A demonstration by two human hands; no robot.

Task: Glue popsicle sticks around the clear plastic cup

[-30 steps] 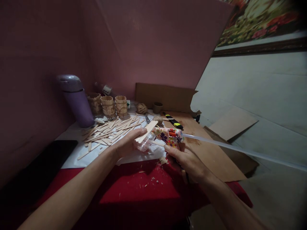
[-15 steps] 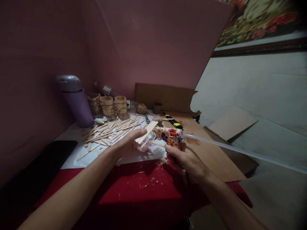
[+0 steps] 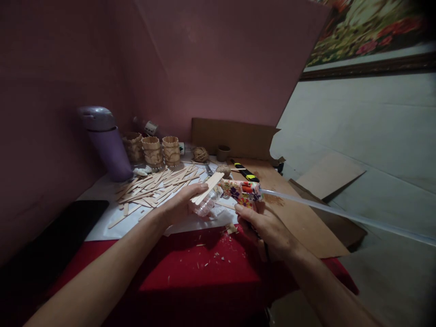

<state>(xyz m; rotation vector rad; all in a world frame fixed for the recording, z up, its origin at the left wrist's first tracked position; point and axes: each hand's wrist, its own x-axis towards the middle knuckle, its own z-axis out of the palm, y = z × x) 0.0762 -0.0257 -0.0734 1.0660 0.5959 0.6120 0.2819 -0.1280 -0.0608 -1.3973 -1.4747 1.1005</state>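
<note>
My left hand [image 3: 182, 202] is closed around a clear plastic bottle [image 3: 203, 208], tilted over the table. Flat wooden craft sticks [image 3: 208, 187] lie side by side along the bottle's upper side, under my thumb. In my right hand [image 3: 262, 222] is a flower-patterned hot glue gun [image 3: 243, 190], its front end pointing left at the sticks. A long translucent glue stick [image 3: 327, 213] juts out of the gun's back to the right. Whether the nozzle touches the sticks I cannot tell, as they partly hide it.
Loose craft sticks [image 3: 160, 186] lie piled on white paper [image 3: 102, 227]. Behind stand stick-covered cups [image 3: 170, 151], a purple flask [image 3: 111, 152], a twine ball [image 3: 200, 154] and a small brown pot [image 3: 223, 153]. A yellow-black cutter [image 3: 245, 171] rests on cardboard [image 3: 306, 231]. Scraps dot the red cloth [image 3: 190, 268].
Almost nothing differs. Both hands keep hold of the bottle and glue gun in nearly the same place, with only a very slight shift of the view.
</note>
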